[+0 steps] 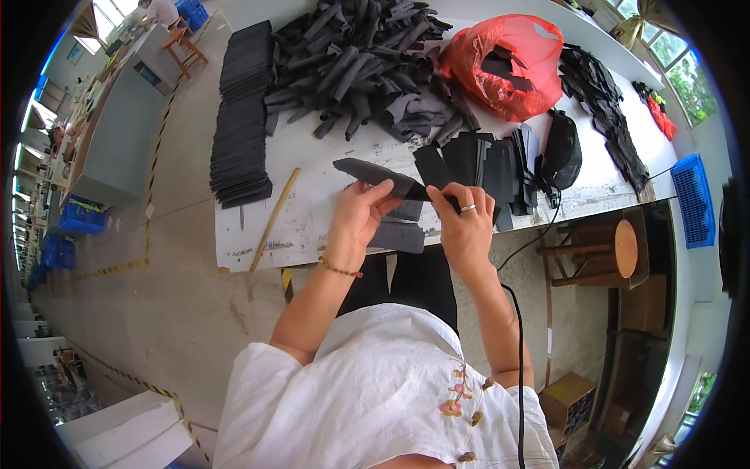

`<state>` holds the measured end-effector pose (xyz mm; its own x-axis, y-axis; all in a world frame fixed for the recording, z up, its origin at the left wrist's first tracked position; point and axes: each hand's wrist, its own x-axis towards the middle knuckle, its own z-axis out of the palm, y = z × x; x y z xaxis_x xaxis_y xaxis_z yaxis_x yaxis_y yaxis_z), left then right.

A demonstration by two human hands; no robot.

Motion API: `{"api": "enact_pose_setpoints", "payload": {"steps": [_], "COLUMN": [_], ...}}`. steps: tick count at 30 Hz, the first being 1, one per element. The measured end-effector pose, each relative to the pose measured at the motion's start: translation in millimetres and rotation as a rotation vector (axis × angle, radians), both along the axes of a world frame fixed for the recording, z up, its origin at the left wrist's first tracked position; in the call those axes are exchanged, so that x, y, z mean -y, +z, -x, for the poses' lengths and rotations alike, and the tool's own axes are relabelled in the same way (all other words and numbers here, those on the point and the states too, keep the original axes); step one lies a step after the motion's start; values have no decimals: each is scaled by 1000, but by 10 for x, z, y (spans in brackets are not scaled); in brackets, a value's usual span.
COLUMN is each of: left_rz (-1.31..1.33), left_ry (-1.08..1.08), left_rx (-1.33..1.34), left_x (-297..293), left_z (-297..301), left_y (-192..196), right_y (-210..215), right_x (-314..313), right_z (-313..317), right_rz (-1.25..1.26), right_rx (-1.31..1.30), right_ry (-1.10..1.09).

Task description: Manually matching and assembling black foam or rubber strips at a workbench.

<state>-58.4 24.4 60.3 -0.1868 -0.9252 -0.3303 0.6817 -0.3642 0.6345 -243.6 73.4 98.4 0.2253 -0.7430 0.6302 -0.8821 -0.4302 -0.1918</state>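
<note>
Above the table's front edge, a flat, dark grey fabric piece with a pointed end is stretched between my hands. My left hand pinches its lower edge between thumb and fingers. My right hand, with a ring on it, is closed on the piece's darker black end; I cannot tell whether that end is a separate strip. Under my hands lie flat grey fabric pieces at the table edge. Just beyond my right hand lie several flat black strips.
A neat row of stacked black pieces stands left of a loose heap of dark fabric rolls. A wooden stick lies near the left edge. At right are a red plastic bag, black pouch, cable and stool.
</note>
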Motion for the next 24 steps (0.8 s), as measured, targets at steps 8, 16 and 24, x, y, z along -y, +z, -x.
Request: {"api": "enact_pose_setpoints", "payload": {"steps": [8, 16, 24], "left_rz": [125, 255, 399], "left_ry": [62, 25, 30], "left_rx": [79, -159, -151], "left_x": [-142, -181, -231], "left_z": [127, 191, 333], "left_y": [162, 254, 105], "right_y": [-13, -94, -16], "right_x": [-5, -170, -65], "right_z": [-175, -454, -398], "right_rz": [58, -98, -163], "right_rx": [-17, 405, 334], "right_ry": [6, 141, 239]}}
